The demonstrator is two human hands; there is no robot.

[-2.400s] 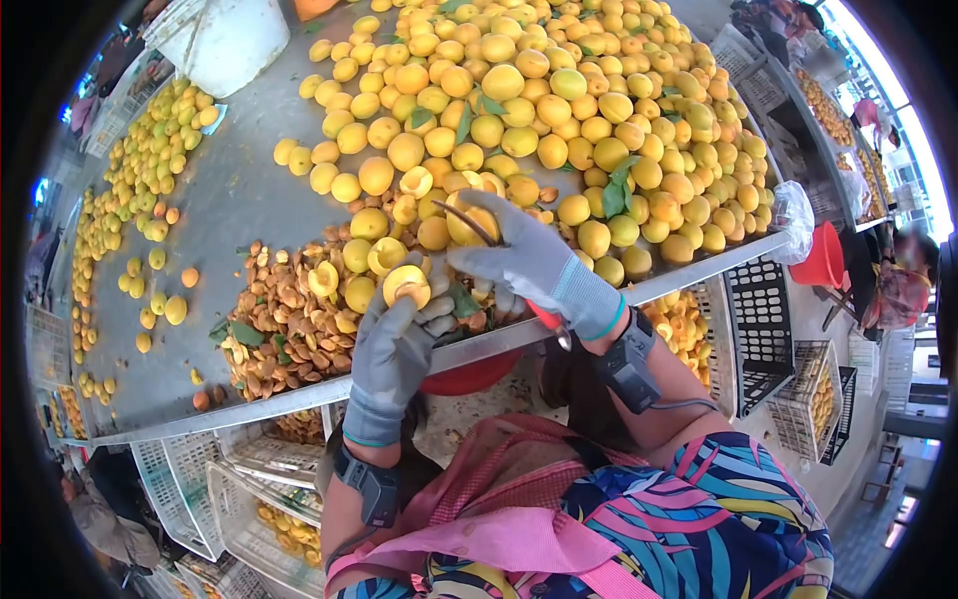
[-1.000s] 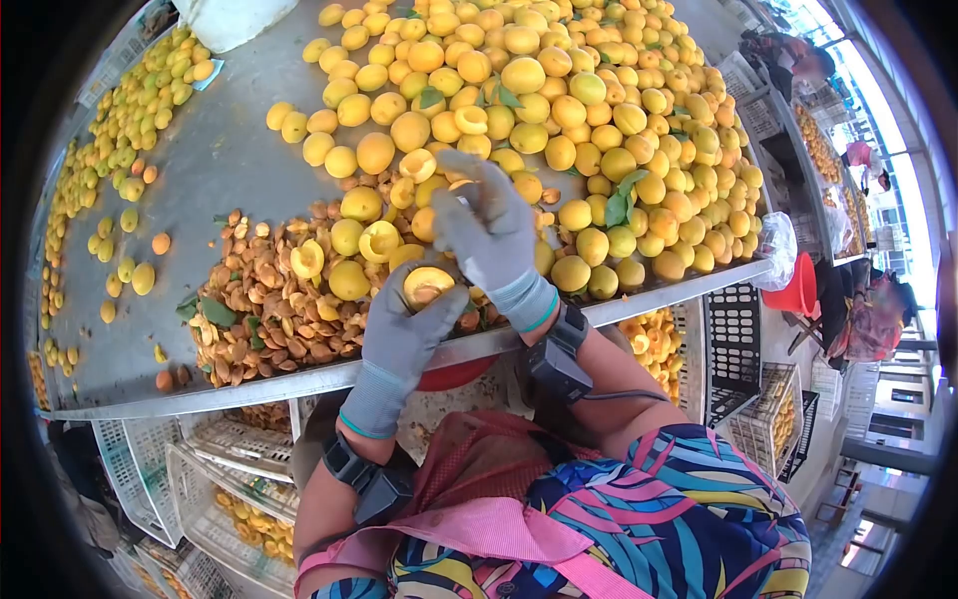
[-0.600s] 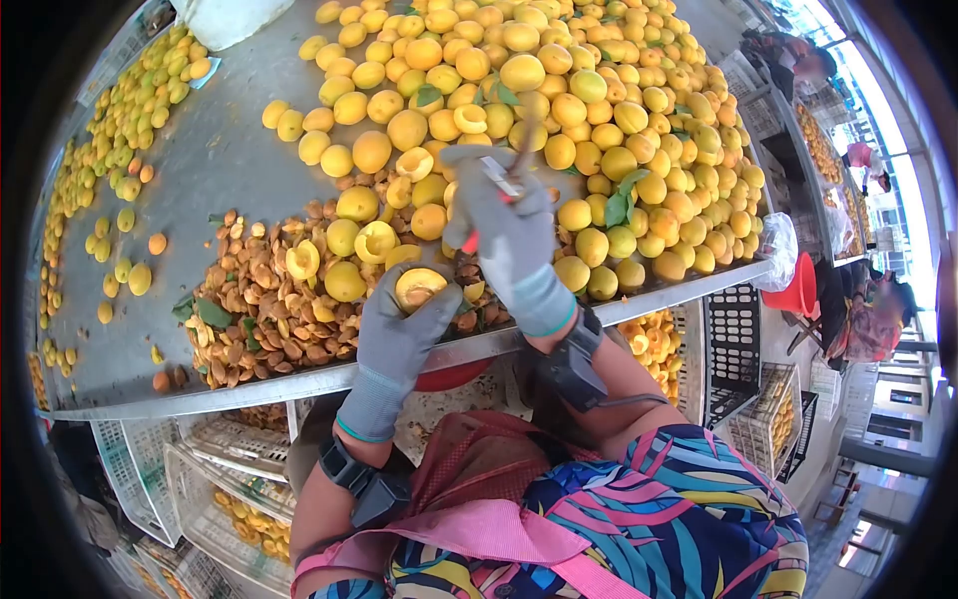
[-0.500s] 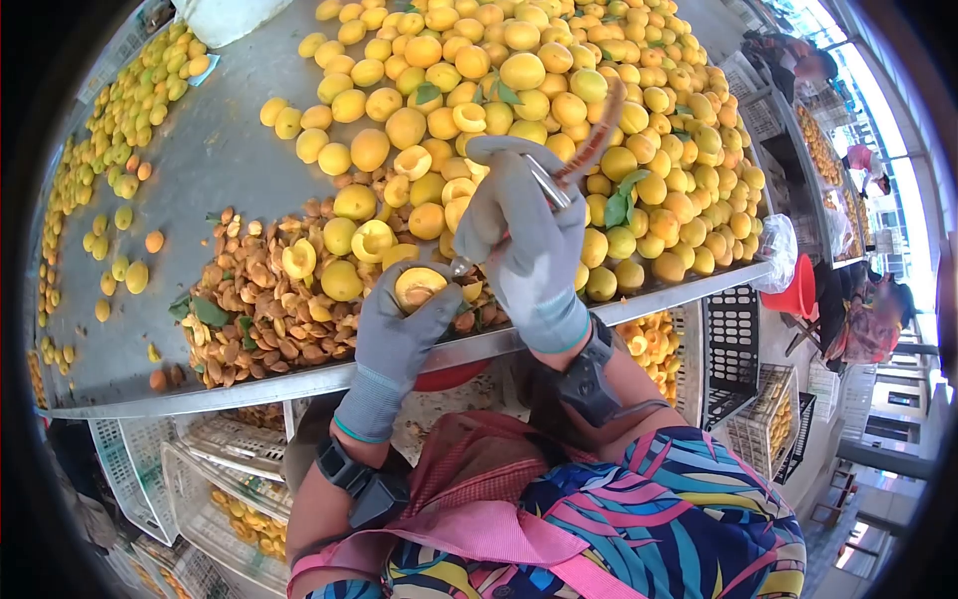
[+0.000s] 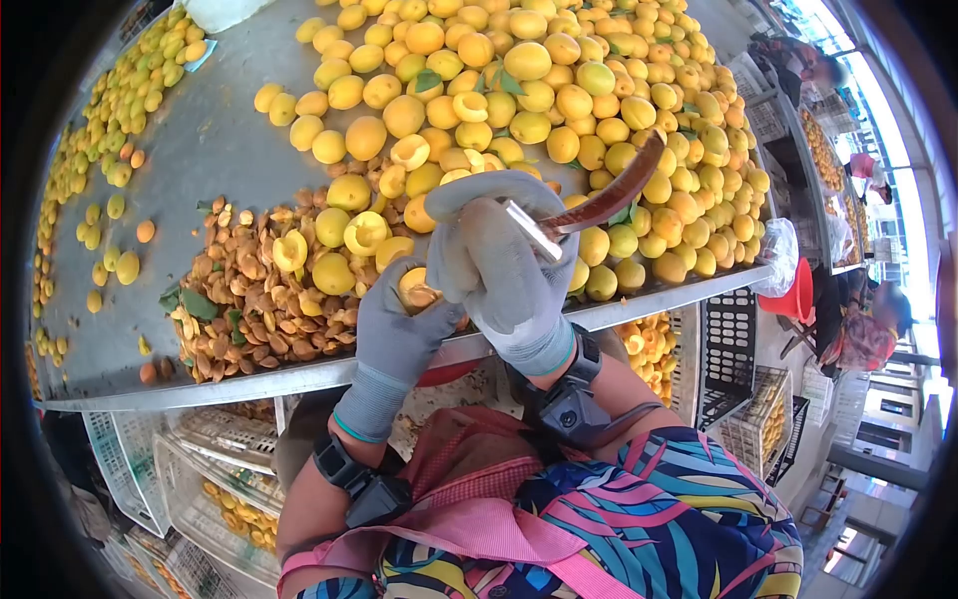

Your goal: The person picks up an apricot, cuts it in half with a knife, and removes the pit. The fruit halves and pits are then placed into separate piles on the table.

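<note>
My left hand, in a grey glove, is closed around a cut apricot near the table edge. My right hand, gloved too, presses against the fruit's right side. Its fingers are wrapped round a hand tool with a metal shank and a curved reddish-brown handle. The tool's working end is hidden behind the right hand. Beyond both hands lies a heap of whole apricots. Left of them is a pile of apricot stones, with a few cut halves on and beside it.
Greener apricots are scattered along the metal table's far left. Under its front edge stand crates of fruit and a black crate. A red bucket and a seated person are at the right.
My right hand has turned and moved left over the apricot, covering part of it. The tool's handle has swung from nearly upright to slanting right.
</note>
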